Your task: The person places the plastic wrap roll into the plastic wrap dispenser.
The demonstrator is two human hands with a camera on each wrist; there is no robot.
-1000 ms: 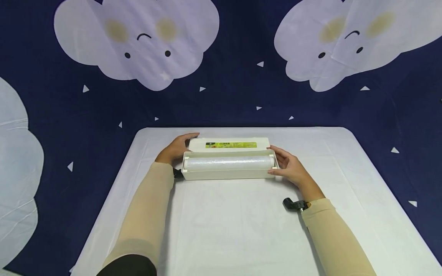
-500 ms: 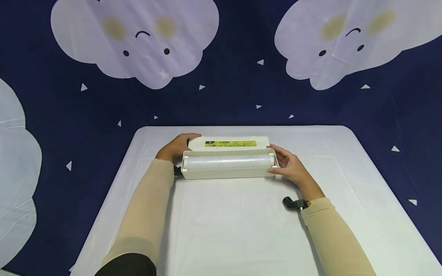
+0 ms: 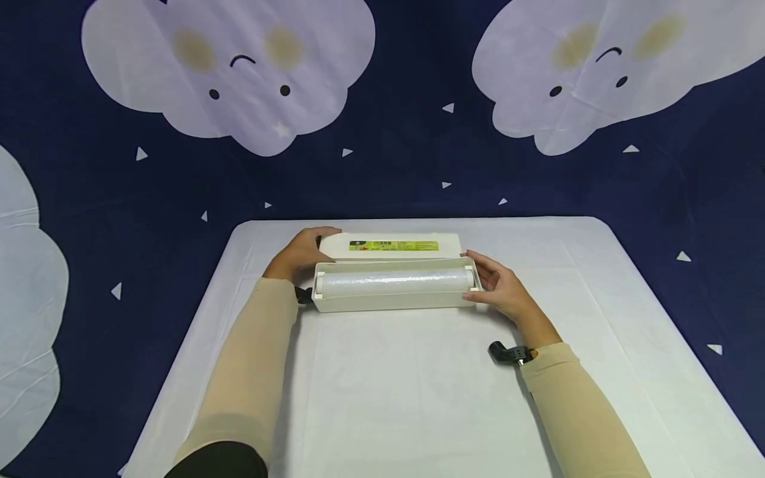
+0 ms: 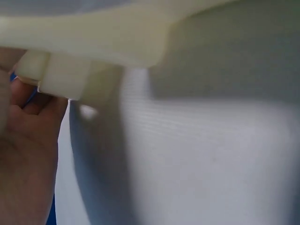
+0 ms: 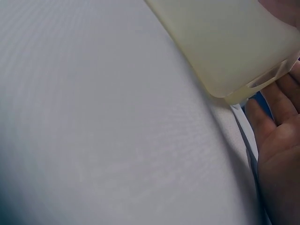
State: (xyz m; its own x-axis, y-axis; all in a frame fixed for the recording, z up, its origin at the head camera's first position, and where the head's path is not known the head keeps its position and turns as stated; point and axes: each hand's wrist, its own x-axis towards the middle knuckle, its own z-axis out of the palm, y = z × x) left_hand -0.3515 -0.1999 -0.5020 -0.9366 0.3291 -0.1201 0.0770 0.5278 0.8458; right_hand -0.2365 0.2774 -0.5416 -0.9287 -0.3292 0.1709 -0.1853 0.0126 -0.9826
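Note:
A long white plastic cling film dispenser box stands on the table, its open top showing a roll of cling film. Directly behind it is its white lid, with a green and yellow label facing up. My left hand holds the lid's left end, thumb in front and fingers at the back. At the box's right end, my right hand grips with the thumb on the front and fingers behind. The right wrist view shows the box's pale wall close to the palm.
A white cloth covers the table. Behind it hangs a dark blue curtain printed with clouds and small triangles. A black wrist camera sits on the right wrist.
The left hand and the lid have shifted slightly left relative to the box. The right hand keeps its hold on the box, and the view has drifted slightly.

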